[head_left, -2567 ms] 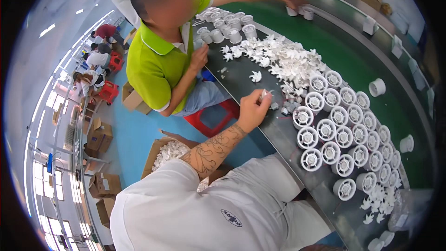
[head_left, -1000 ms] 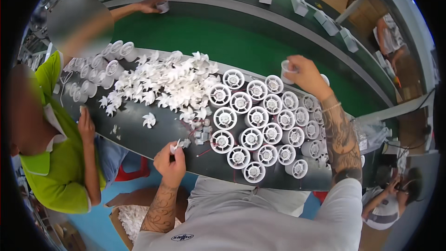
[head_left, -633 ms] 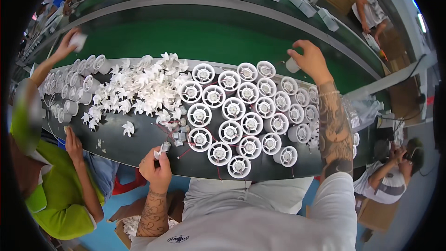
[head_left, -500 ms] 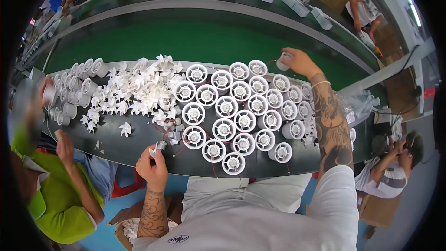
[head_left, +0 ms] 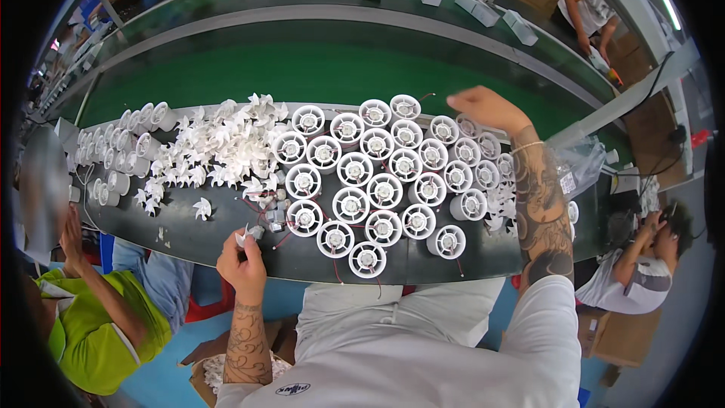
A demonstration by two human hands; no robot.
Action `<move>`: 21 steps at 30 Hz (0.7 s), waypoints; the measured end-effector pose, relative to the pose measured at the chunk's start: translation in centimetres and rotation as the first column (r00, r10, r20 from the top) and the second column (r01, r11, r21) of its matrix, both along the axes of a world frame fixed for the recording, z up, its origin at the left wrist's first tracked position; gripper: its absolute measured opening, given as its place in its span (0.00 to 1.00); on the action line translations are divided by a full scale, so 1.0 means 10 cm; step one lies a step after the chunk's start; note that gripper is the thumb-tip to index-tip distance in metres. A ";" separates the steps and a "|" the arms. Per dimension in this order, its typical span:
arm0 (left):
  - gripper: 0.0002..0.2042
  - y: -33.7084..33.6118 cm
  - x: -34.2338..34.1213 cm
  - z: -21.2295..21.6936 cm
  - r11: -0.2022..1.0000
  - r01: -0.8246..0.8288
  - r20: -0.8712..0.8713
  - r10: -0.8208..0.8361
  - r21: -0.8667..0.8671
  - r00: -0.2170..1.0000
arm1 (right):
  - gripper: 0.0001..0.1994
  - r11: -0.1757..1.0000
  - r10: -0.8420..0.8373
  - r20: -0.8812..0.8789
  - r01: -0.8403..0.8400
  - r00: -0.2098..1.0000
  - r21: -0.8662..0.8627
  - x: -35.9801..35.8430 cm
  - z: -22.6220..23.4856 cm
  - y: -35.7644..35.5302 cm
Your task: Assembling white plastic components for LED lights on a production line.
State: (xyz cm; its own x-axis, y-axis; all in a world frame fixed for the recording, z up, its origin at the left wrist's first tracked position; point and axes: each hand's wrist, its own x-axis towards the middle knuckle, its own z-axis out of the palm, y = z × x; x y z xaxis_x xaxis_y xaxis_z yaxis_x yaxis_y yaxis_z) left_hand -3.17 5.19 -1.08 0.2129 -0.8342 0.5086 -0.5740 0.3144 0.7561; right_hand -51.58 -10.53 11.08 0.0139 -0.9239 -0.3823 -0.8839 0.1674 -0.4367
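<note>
Round white cups (head_left: pixel 384 192), smooth and plastic-looking, their spoked faces turned toward us, crowd the middle of our dark, flat desk (head_left: pixel 128 221), thin red wires (head_left: pixel 282 242) trailing among them. Curled, pointed white fan blades (head_left: pixel 226 140) heap up toward ten o'clock; small grey motors (head_left: pixel 276 216) lie between heap and cups, at eight. A smooth green belt (head_left: pixel 302 68) spans twelve o'clock, a crinkled clear bag (head_left: pixel 580 168) sits at three, and a co-worker in a green shirt (head_left: pixel 113 325) is at eight. Our bare right forearm (head_left: pixel 538 196) partly hides more blades (head_left: pixel 501 206) near three. At eight o'clock, our left hand (head_left: pixel 243 266) has its grip pinched closed on a single fan blade (head_left: pixel 242 238), with a grey motor (head_left: pixel 257 232) just beyond the fingertips. Our right hand (head_left: pixel 491 109), blurred at two o'clock, hovers over a partly hidden cup (head_left: pixel 468 128), fingers stretched and gently bent; whether its grip has hold of anything we cannot tell.
</note>
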 end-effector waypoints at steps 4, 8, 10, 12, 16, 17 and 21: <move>0.06 0.01 0.01 -0.02 1.000 -0.011 0.021 0.011 -0.004 1.000 | 0.24 0.932 0.202 0.226 -0.116 0.953 -0.343 0.49 -0.18 -0.20; 0.06 -0.01 -0.05 0.02 1.000 -0.012 -0.006 0.012 0.003 1.000 | 0.22 0.863 0.455 0.046 -0.428 0.889 -0.267 0.67 -0.30 -0.34; 0.05 0.00 -0.04 0.03 0.999 -0.036 0.001 0.036 0.002 0.999 | 0.19 0.890 0.427 0.079 -0.404 0.901 -0.211 0.74 -0.15 -0.30; 0.05 0.01 -0.03 0.01 0.999 -0.041 0.007 0.041 0.003 0.999 | 0.18 0.906 0.397 0.022 -0.388 0.918 -0.170 0.67 -0.12 -0.32; 0.06 0.00 -0.01 -0.02 0.999 -0.030 -0.020 0.030 0.015 0.999 | 0.19 0.921 0.264 -0.087 -0.278 0.961 -0.273 0.46 -0.20 -0.34; 0.07 0.00 -0.01 -0.02 1.000 -0.022 -0.007 0.022 0.005 1.000 | 0.19 0.922 0.261 -0.085 -0.275 0.962 -0.272 0.44 -0.23 -0.33; 0.07 0.00 -0.02 0.05 1.000 -0.001 0.016 0.001 -0.008 1.000 | 0.17 0.923 0.290 0.055 -0.264 0.956 -0.280 0.44 -0.25 -0.26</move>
State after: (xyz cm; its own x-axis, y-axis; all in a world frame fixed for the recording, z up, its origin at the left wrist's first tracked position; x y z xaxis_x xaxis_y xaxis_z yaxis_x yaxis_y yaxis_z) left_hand -3.42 5.21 -0.62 0.2054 -0.8300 0.5186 -0.5863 0.3199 0.7443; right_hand -47.23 -13.15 8.59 0.3073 -0.9455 -0.1072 -0.8310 -0.2118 -0.5144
